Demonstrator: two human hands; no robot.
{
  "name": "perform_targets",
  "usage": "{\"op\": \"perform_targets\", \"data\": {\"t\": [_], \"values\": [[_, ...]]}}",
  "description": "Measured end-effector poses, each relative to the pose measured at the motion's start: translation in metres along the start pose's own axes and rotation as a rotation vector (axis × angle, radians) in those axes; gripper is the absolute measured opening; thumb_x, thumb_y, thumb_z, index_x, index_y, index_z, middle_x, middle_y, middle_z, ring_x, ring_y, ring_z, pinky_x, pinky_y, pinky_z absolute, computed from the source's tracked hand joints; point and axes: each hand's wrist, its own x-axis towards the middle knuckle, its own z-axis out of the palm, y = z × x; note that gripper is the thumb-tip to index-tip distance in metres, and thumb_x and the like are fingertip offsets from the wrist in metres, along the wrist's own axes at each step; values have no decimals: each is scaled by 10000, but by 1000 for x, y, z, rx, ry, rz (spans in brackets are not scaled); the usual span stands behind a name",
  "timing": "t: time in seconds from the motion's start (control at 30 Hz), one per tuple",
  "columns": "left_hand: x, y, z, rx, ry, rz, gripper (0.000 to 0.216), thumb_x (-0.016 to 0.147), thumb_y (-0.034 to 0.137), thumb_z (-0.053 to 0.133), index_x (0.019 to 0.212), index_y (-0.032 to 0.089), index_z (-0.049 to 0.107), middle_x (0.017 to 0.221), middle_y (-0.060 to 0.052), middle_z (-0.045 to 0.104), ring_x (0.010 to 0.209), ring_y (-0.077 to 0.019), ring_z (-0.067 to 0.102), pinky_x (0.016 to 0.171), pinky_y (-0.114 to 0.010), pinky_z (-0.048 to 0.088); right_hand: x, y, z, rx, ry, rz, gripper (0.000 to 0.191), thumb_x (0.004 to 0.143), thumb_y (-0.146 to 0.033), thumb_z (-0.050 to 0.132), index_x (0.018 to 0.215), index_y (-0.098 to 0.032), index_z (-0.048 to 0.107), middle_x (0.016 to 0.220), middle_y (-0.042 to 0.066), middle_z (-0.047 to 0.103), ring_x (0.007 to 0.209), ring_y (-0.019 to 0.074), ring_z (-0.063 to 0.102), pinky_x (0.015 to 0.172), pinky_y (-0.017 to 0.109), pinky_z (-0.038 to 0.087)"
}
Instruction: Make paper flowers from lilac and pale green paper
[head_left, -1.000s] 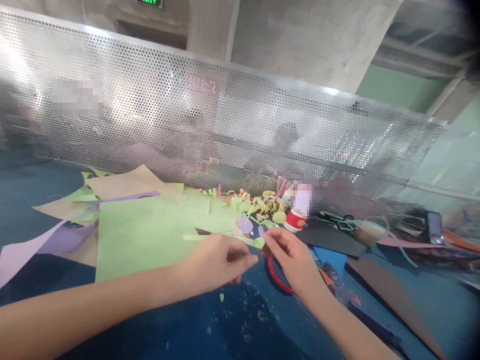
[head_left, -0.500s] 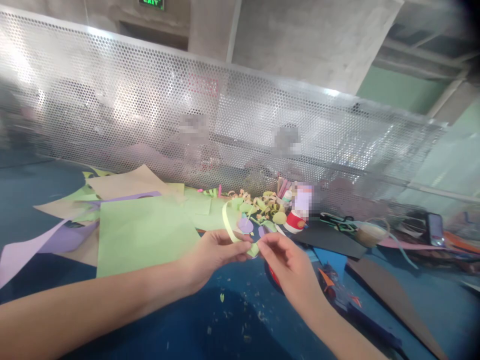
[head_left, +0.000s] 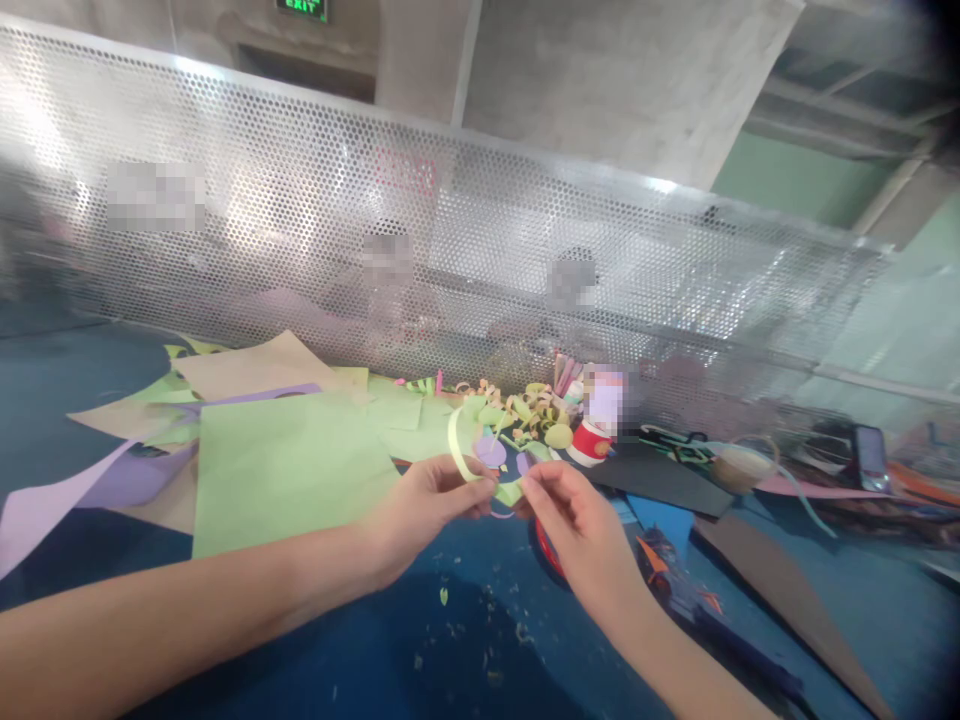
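Between my two hands, above the blue table, is a light green paper strip [head_left: 459, 445]. One end of the strip curls up in a loop over my left hand [head_left: 442, 497], whose thumb and fingers are pinched on it. My right hand [head_left: 566, 510] pinches the other end, and a short bent stretch shows between the fingertips. Behind the hands lie a purple paper disc [head_left: 491, 452] and a pile of curled green and yellow paper pieces [head_left: 529, 410]. A red round object [head_left: 549, 548] is partly hidden behind my right hand.
Large green sheets [head_left: 292, 470] and purple paper [head_left: 142, 475] lie at left. A red-and-white paper cup [head_left: 591, 442] stands behind the pile. At right are a dark tool with a handle [head_left: 720, 620], brown sheet [head_left: 787, 600] and phone [head_left: 871, 457]. A perforated metal screen [head_left: 300, 220] runs along the back.
My hands have drawn slightly apart, so more of the green strip shows between the fingertips. The loop has shifted a little to the right.
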Motion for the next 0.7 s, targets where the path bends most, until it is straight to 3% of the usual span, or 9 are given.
{"op": "perform_targets", "data": {"t": [0.17, 0.5, 0.7], "values": [[-1, -1, 2, -140, -14, 0, 228, 723, 330, 624, 848, 149, 566, 781, -22, 636, 804, -151, 601, 815, -307, 435, 1, 0, 0, 15, 2, 5, 187, 827, -391, 472, 832, -207, 509, 794, 27, 640, 738, 162, 619, 691, 255, 489], [-1, 1, 1, -69, -43, -8, 287, 740, 371, 599, 878, 120, 578, 773, -70, 669, 752, -175, 630, 741, -317, 475, 1, 7, 1, 32, -72, 17, 179, 817, -379, 493, 805, -200, 504, 736, 14, 624, 692, 155, 610, 672, 246, 478], [-1, -4, -1, 69, -79, 52, 241, 694, 348, 645, 790, 131, 603, 728, -31, 644, 685, -131, 589, 687, -267, 462, -2, 2, 2, -31, -128, 3, 169, 819, -354, 493, 775, -195, 529, 717, 7, 617, 687, 147, 605, 638, 216, 471]]}}
